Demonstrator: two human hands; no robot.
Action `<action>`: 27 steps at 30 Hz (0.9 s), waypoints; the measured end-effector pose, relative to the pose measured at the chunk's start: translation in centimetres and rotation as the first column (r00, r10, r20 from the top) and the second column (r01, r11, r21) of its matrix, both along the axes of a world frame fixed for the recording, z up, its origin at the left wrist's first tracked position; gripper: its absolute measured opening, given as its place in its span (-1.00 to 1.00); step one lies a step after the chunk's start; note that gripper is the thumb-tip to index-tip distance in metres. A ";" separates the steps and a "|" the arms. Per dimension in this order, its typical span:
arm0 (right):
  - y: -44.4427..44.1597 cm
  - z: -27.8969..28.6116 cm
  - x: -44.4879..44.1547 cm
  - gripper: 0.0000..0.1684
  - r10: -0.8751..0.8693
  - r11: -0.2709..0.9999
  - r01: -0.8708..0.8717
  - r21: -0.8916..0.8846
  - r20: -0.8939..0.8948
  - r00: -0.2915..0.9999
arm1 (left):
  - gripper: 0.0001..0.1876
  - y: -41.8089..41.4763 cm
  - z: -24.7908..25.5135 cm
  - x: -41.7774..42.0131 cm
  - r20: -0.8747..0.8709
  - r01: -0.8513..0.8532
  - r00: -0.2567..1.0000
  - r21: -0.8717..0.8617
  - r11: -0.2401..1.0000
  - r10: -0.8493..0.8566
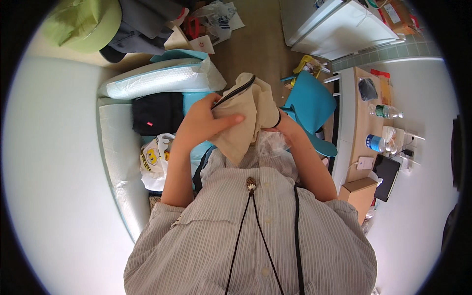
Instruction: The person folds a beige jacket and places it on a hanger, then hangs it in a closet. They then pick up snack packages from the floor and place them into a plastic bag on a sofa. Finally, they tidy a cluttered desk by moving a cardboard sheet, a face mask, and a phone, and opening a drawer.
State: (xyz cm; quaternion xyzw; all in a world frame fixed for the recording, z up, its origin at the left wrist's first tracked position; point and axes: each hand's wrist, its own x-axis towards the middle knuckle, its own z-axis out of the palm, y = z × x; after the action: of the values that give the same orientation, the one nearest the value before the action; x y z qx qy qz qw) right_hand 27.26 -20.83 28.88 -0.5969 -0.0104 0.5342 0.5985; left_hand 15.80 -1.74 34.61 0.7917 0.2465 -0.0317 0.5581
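A beige cloth item with black edging (247, 114), perhaps a cap or pouch, is held up before my chest. My left hand (210, 120) grips its left side, the thumb lying across the fabric. My right hand (285, 127) is at its right edge, partly hidden behind the cloth. Crumpled clear plastic (273, 143) hangs just under my right hand, over the lap of my striped shirt; whether the fingers hold it too, I cannot tell.
At left, a sofa in bubble-like wrap (121, 147) bears folded black clothing (158, 113) and a white plastic bag (156, 162). A blue chair (309, 103) stands right, beside a desk (359, 147) with bottles, a phone and a tablet. Caps (84, 25) lie upper left.
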 end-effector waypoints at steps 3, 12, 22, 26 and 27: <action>0.5 -0.3 -0.3 -0.58 -0.277 0.960 0.279 -0.031 0.046 0.960 | -0.47 1.8 -0.7 -1.7 0.099 -0.023 0.992 -0.508 0.861 0.085; 0.7 -3.1 -1.3 -0.32 -0.160 0.929 0.200 0.311 -0.148 0.976 | -0.76 3.5 -2.3 -2.6 0.168 -0.106 0.956 -0.564 0.819 0.240; 3.3 -4.6 0.8 -0.30 0.200 0.969 -0.235 0.082 0.305 0.931 | -0.81 5.4 -3.2 -2.5 0.243 -0.200 0.910 -0.450 0.870 0.335; 4.9 -3.9 2.6 -0.31 0.156 0.981 -0.179 0.077 0.246 0.957 | -0.73 6.0 -2.5 -1.3 0.158 -0.198 0.921 -0.598 0.777 0.356; 5.7 -2.9 2.8 -0.32 0.114 0.989 -0.130 0.072 0.193 0.974 | -0.73 6.3 -2.4 -0.7 0.170 -0.200 0.911 -0.614 0.763 0.376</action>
State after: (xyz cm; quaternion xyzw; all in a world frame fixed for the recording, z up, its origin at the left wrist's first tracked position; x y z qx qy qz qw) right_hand 30.03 -15.12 25.96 -0.6173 -0.1262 0.5102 0.5854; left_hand 15.10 4.51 32.16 0.5296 0.2622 0.0946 0.8011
